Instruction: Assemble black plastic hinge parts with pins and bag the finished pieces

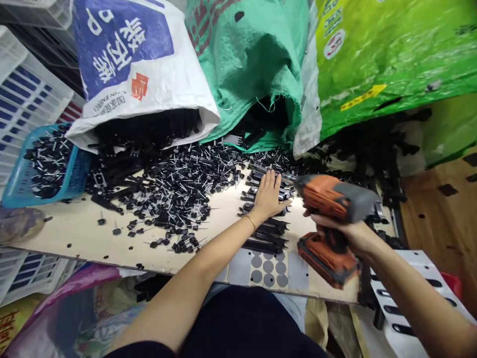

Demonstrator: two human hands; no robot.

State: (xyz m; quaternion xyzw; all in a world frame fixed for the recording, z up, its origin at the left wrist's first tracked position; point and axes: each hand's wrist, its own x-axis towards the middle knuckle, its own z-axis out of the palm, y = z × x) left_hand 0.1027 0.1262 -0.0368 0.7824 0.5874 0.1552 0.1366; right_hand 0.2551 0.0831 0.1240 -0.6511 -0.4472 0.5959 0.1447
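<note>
In the head view my right hand is wrapped round the grip of an orange and grey cordless drill, slightly blurred. Its long bit points left, toward the far end of a row of black plastic parts laid side by side on the table. My left hand, a thin bracelet at its wrist, lies flat on those parts with the fingers stretched out. The bit's tip is near my left fingertips; whether it touches a part I cannot tell. Left of the row spreads a heap of black-headed screws.
A blue basket of similar screws stands at the left. Open white, green and lime sacks line the back, black parts at their mouths. A slotted white panel is at the lower right. The wooden table's front edge runs before me.
</note>
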